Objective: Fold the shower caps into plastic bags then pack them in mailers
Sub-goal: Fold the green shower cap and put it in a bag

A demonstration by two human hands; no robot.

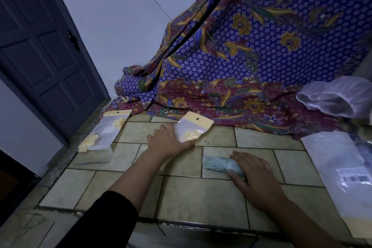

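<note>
Now, my left hand (168, 141): gripping a plastic bag (192, 132) at its thumb side.
My right hand (254, 175): fingers flat, pressing the rolled shower cap (218, 165) beneath.
Mailer (338, 169): just right of it.

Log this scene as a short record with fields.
surface: beige tiled ledge
left hand: touches clear yellow-topped plastic bag; grip unclear
right hand: presses rolled pale green shower cap
left side: stack of similar bags
right edge: white barcoded mailer
far right: loose white shower cap
backdrop: purple floral cloth
</note>
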